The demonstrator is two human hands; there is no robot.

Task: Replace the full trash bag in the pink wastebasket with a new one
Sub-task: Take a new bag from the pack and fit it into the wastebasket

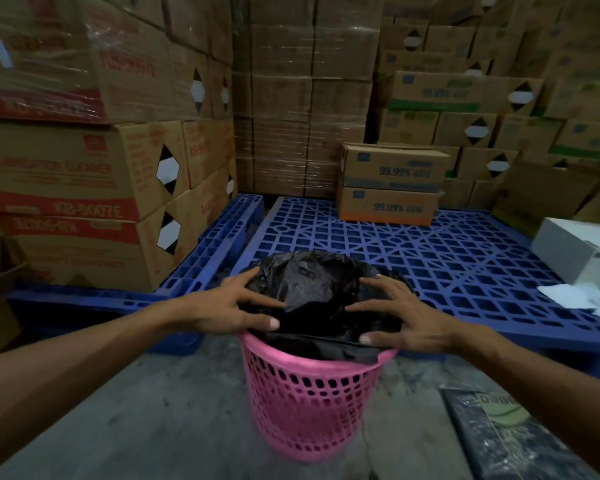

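A pink perforated wastebasket [305, 403] stands on the concrete floor just in front of me. A black trash bag [316, 289] bulges above its rim, with its edge folded over the near side. My left hand [232, 306] rests on the bag's left side with fingers spread, thumb at the rim. On the bag's right side lies my right hand [399, 317], also with fingers spread and thumb near the rim. Neither hand has closed around the plastic.
Blue plastic pallets [447, 258] lie right behind the basket. Stacked cardboard boxes [84, 188] rise on the left and along the back. Two boxes [392, 185] sit on the pallet. A white box [579, 251] is at right, a dark packet [506, 434] on the floor near right.
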